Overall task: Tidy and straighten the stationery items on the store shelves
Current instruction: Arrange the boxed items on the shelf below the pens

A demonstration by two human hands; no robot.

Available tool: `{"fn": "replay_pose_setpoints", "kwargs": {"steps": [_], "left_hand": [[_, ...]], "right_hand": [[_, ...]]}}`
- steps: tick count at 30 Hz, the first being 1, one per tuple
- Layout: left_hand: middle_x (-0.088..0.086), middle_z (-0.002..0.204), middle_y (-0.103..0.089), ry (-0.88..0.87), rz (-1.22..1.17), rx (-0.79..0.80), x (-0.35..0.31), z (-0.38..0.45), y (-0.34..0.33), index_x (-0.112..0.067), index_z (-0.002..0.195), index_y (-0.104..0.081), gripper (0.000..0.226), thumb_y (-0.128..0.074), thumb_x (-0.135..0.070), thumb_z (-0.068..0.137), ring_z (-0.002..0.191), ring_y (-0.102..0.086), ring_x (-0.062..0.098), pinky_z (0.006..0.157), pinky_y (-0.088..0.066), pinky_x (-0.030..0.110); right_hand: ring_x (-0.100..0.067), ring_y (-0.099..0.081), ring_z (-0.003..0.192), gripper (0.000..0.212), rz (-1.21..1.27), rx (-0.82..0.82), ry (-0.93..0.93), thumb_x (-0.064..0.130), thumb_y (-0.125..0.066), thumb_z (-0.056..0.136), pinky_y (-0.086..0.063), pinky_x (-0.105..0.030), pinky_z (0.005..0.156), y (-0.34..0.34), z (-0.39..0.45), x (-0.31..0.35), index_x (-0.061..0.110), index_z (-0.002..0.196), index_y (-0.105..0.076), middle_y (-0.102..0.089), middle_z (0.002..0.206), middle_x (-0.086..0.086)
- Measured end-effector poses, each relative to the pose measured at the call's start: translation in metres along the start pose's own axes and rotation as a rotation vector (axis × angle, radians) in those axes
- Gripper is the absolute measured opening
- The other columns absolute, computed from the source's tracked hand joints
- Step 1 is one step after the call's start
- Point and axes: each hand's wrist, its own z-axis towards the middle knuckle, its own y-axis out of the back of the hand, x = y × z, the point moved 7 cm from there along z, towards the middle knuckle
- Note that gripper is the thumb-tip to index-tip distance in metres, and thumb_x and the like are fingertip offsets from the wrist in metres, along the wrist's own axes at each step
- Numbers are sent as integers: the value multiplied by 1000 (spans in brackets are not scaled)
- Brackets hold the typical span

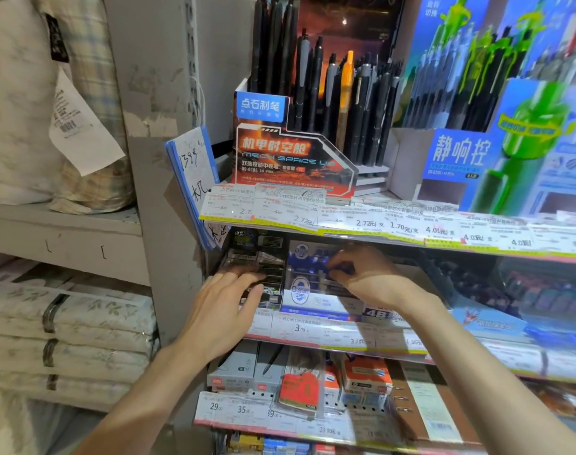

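Both my hands reach into the second shelf from the top. My left hand (226, 298) lies flat with straight fingers on a black display box of packaged stationery (263, 267). My right hand (362, 277) has curled fingers and pinches items inside a blue and white display box (308, 290) right beside the black one. What exactly the fingers hold is blurred. Above, on the top shelf, stand a red pen display (293, 159) full of black pens and a blue and green pen display (497, 133).
Price labels (372, 221) line the shelf edges. The lower shelf holds grey boxes (244, 369), orange packs (299, 385) and a brown binder (424, 402). A blue-edged handwritten card (194, 172) hangs at the shelf's left end. Wrapped bedding (66, 336) fills the grey rack on the left.
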Motion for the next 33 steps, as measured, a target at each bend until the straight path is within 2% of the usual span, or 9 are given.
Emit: {"fn": "replay_pose_setpoints", "kwargs": {"steps": [2, 5, 7, 13, 19, 22, 25, 33], "left_hand": [[-5, 102, -68, -7, 22, -19, 0, 1, 0, -25, 113, -69, 47, -32, -49, 94, 94, -60, 21, 86, -44, 35], [-3, 95, -68, -11, 36, -40, 0, 1, 0, -24, 110, -70, 46, -35, -47, 94, 88, -60, 25, 80, -44, 34], [-3, 93, -67, -10, 37, -40, 1, 0, 0, -25, 110, -70, 45, -35, -47, 94, 87, -59, 25, 79, -43, 34], [-6, 98, -67, -36, 31, -36, 1, 1, -1, -25, 110, -70, 43, -35, -46, 95, 90, -60, 21, 79, -41, 31], [-9, 102, -68, -39, 16, -29, 0, 0, -1, -25, 112, -70, 45, -34, -47, 96, 95, -60, 16, 82, -40, 30], [-9, 101, -67, -38, 15, -27, 0, 1, -1, -26, 112, -69, 45, -33, -48, 95, 94, -59, 15, 82, -40, 29], [-10, 98, -66, -32, 5, -20, 1, 0, 0, -26, 111, -69, 46, -33, -49, 96, 94, -59, 14, 84, -42, 31], [-11, 102, -68, -42, -23, -33, 1, -1, 2, -27, 111, -70, 43, -35, -48, 96, 95, -59, 12, 85, -43, 29]], "right_hand": [[-16, -62, 98, 20, -55, 49, 13, 30, -60, 95, -42, -22, 71, -1, -7, -4, 27, 110, -73, -66, 99, 12], [-16, -63, 102, 22, -72, 67, 36, 30, -62, 93, -48, -27, 84, -1, -12, -5, 27, 112, -73, -71, 113, 9], [-15, -63, 102, 21, -64, 70, 39, 28, -63, 93, -49, -27, 86, 1, -13, -6, 26, 112, -73, -72, 114, 8], [-13, -63, 96, 21, -76, 46, 41, 24, -63, 93, -42, -21, 76, 0, -14, -9, 28, 111, -74, -72, 110, 8], [-9, -65, 93, 17, 89, -15, 35, 28, -64, 92, -50, -24, 81, 3, -4, 6, 31, 106, -73, -71, 99, 13], [-7, -61, 99, 19, 142, 2, 58, 33, -62, 94, -48, -24, 87, 0, 10, 31, 33, 110, -71, -69, 108, 15], [-8, -60, 103, 20, 115, 62, 74, 34, -57, 96, -45, -22, 82, -14, 29, 52, 34, 112, -68, -67, 114, 14], [-17, -62, 106, 22, 19, 104, 95, 34, -55, 97, -51, -38, 92, -40, 58, 64, 29, 110, -72, -68, 118, 8]]}}
